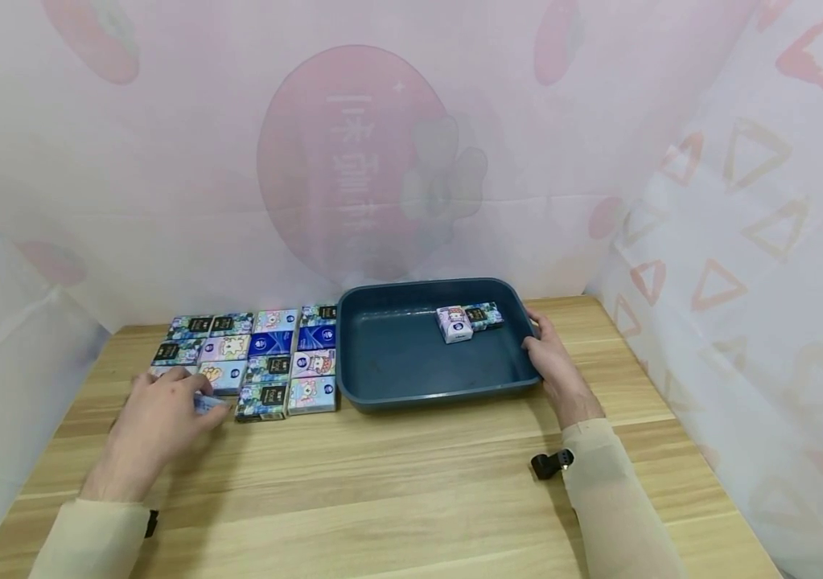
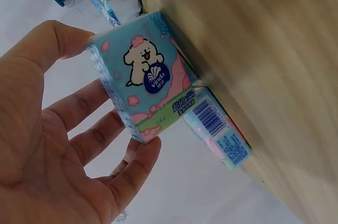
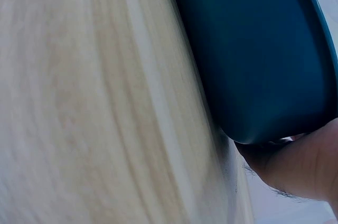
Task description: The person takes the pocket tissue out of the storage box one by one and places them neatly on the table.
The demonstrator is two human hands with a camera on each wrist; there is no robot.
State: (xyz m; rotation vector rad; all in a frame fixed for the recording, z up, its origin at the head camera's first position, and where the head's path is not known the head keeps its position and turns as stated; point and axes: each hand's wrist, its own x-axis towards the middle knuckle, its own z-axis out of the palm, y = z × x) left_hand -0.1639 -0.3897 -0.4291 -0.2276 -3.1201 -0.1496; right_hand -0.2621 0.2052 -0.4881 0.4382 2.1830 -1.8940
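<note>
My left hand (image 1: 161,414) pinches a light blue tissue pack (image 2: 140,84) between thumb and fingertips at the front left of the rows. A white cartoon puppy and a pink and green edge show on it in the left wrist view. Another pack with a barcode (image 2: 214,123) lies on the table close behind it. Gripping the right end of a dark teal tray (image 1: 397,354) is my right hand (image 1: 559,370), its thumb over the rim. Inside the tray, a pink-purple tissue pack (image 1: 454,325) leans on a dark floral one (image 1: 484,315).
Several tissue packs lie in rows left of the tray, among them a blue pack (image 1: 270,343), a floral pack (image 1: 262,400) and a pink pack (image 1: 313,395) at the front. The wooden table (image 1: 382,482) meets a patterned curtain (image 1: 187,161) at the back.
</note>
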